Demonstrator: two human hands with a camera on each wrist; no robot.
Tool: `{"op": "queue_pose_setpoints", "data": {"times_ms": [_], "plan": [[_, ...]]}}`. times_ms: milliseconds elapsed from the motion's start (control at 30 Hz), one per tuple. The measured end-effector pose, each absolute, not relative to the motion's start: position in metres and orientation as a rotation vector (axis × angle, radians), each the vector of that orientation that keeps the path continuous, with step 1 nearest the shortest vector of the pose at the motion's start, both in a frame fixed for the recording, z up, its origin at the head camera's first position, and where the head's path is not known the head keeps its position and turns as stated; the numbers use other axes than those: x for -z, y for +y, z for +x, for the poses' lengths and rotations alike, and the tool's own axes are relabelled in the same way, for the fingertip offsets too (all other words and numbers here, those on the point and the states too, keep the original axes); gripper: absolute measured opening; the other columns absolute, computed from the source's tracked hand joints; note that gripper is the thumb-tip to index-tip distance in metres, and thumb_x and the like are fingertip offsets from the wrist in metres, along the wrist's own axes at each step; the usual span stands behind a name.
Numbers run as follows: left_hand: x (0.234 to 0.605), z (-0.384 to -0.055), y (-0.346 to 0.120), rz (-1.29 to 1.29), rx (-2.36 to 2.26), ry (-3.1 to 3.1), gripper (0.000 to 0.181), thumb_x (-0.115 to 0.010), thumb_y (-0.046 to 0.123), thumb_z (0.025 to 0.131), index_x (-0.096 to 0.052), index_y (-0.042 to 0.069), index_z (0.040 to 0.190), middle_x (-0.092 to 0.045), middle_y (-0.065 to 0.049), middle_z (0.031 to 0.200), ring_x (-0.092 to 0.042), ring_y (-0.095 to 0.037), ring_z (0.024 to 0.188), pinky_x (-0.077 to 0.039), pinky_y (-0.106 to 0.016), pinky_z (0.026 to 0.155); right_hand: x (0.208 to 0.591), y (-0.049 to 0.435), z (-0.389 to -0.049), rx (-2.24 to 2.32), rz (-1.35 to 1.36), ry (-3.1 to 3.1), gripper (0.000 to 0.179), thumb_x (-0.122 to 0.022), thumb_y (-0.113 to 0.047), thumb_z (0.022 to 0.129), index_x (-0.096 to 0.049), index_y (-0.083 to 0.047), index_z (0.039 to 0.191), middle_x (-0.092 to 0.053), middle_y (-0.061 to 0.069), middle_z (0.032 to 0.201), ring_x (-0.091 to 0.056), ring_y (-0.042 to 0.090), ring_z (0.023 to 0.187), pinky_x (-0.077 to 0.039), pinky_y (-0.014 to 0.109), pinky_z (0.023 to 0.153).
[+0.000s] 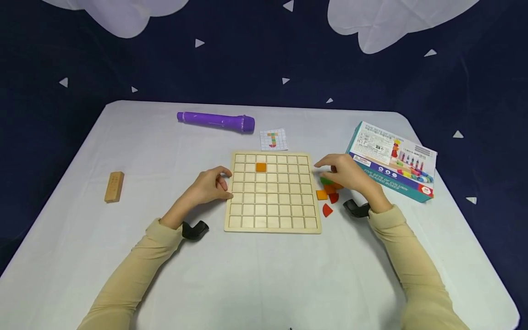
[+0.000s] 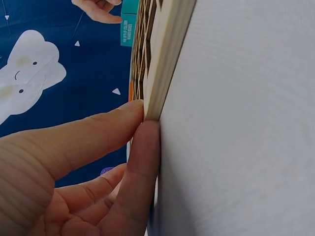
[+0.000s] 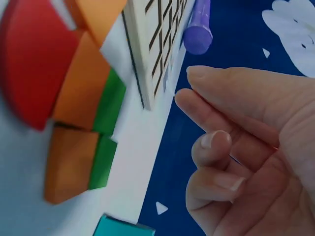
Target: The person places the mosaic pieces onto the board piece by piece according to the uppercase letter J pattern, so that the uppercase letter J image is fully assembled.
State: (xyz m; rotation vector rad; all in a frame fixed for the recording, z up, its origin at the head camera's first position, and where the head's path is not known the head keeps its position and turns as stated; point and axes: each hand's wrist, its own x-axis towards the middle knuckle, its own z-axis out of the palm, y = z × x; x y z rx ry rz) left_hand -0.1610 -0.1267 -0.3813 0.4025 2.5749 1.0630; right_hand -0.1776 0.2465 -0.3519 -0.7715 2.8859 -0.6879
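A wooden grid board (image 1: 284,198) lies on the white table, with one orange square tile (image 1: 261,167) in its upper left part. My left hand (image 1: 206,187) holds the board's left edge with thumb and forefinger, and the left wrist view shows both fingertips (image 2: 146,140) right on the wooden rim. To the right of the board, my right hand (image 1: 345,170) hovers over a small pile of tiles, fingers loosely bent and nothing between them. The pile has orange tiles (image 3: 81,83), green ones (image 3: 109,103) and red rounded pieces (image 1: 327,210); the hand partly hides it in the head view.
Behind the board lies a small card (image 1: 274,139) with a coloured grid pattern. A purple microphone-shaped object (image 1: 216,121) rests near the back edge. At the right is a bead toy box (image 1: 393,160); a wooden block (image 1: 114,187) lies at the left.
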Motion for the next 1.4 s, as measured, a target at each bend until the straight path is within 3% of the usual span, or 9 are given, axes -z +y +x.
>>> {"op": "queue_pose_setpoints", "data": {"times_ms": [167,367,700,1067,1400], "plan": [[0.383,-0.161,-0.128,0.406,-1.074,2.569,0.057,-0.077,0.011,0.073,-0.051,0.000,0.123,-0.061,-0.009,0.083,-0.056,-0.011,0.062,-0.044,-0.024,0.061,0.359,0.255,-0.175,0.723,-0.707,2.851,0.023,-0.064,-0.004,0.084,-0.069,-0.002,0.107,-0.069,0.016,0.108,-0.044,0.015,0.062,-0.036,0.022,0.056],[0.385,-0.163,-0.128,0.417,-1.089,2.561,0.057,-0.077,0.011,0.073,-0.051,0.001,0.123,-0.061,-0.009,0.083,-0.057,-0.011,0.062,-0.045,-0.024,0.061,0.366,0.265,-0.175,0.717,-0.678,2.824,0.023,-0.065,-0.004,0.084,-0.070,-0.003,0.107,-0.069,0.015,0.108,-0.051,0.018,0.077,-0.041,0.022,0.066],[0.382,-0.167,-0.126,0.436,-1.109,2.565,0.057,-0.077,0.009,0.072,-0.051,0.001,0.122,-0.060,-0.006,0.079,-0.057,-0.011,0.060,-0.045,-0.025,0.061,0.363,0.275,-0.178,0.657,-0.647,2.802,0.027,-0.064,-0.001,0.084,-0.068,-0.002,0.110,-0.067,0.017,0.112,-0.056,0.025,0.090,-0.047,0.039,0.081],[0.387,-0.165,-0.130,0.422,-1.097,2.547,0.057,-0.077,0.011,0.074,-0.050,0.000,0.123,-0.059,-0.008,0.080,-0.055,-0.010,0.061,-0.044,-0.025,0.060,0.368,0.275,-0.178,0.677,-0.675,2.798,0.027,-0.067,-0.003,0.082,-0.069,-0.005,0.110,-0.069,0.014,0.110,-0.054,0.021,0.083,-0.044,0.027,0.072],[0.386,-0.165,-0.129,0.420,-1.093,2.538,0.058,-0.077,0.010,0.073,-0.050,0.001,0.123,-0.059,-0.007,0.080,-0.056,-0.010,0.061,-0.044,-0.025,0.062,0.372,0.277,-0.178,0.672,-0.723,2.799,0.028,-0.068,-0.004,0.082,-0.069,-0.004,0.110,-0.069,0.014,0.107,-0.060,0.022,0.090,-0.050,0.039,0.083]]}}
